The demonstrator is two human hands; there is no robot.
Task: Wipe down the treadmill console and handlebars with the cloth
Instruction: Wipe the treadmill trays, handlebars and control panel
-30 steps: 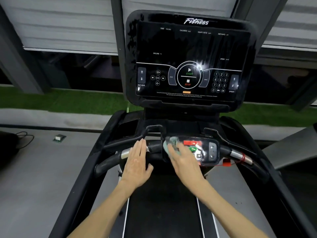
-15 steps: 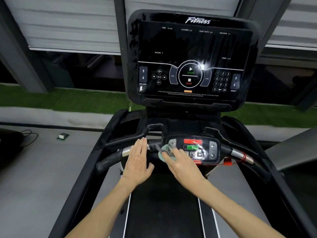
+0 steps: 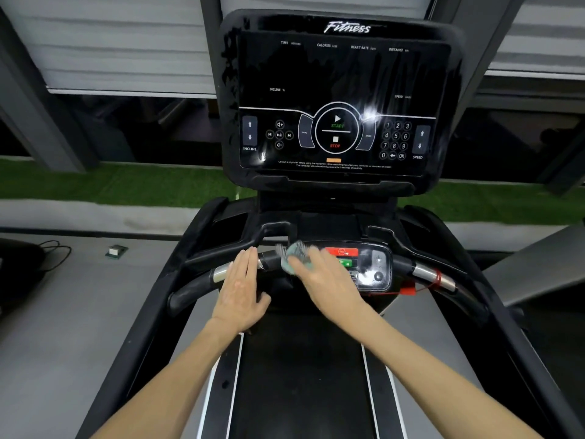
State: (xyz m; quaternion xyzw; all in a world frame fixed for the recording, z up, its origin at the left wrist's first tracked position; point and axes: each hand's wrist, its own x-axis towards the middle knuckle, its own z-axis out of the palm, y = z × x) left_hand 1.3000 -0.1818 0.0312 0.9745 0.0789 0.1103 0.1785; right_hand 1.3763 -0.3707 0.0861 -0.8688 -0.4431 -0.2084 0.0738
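Note:
The black treadmill console (image 3: 335, 99) stands upright ahead, its touch panel dark and glossy. Below it runs the curved handlebar (image 3: 196, 286) with a small control pad (image 3: 364, 264) at its middle. My right hand (image 3: 326, 280) presses a pale green cloth (image 3: 292, 256) flat against the left end of that pad; only the cloth's upper edge shows past the fingers, and it is blurred. My left hand (image 3: 242, 286) rests flat on the handlebar just left of the pad, fingers straight and together.
A red safety clip and cord (image 3: 408, 291) hang at the pad's right, beside the silver grip sensor (image 3: 433, 277). The running belt (image 3: 300, 375) lies below my arms. A small box (image 3: 115, 250) and cables (image 3: 53, 248) lie on the grey floor at left.
My right hand with the cloth slid left and down off the pad's left edge, then came back up and right onto it. The left hand stayed on the handlebar.

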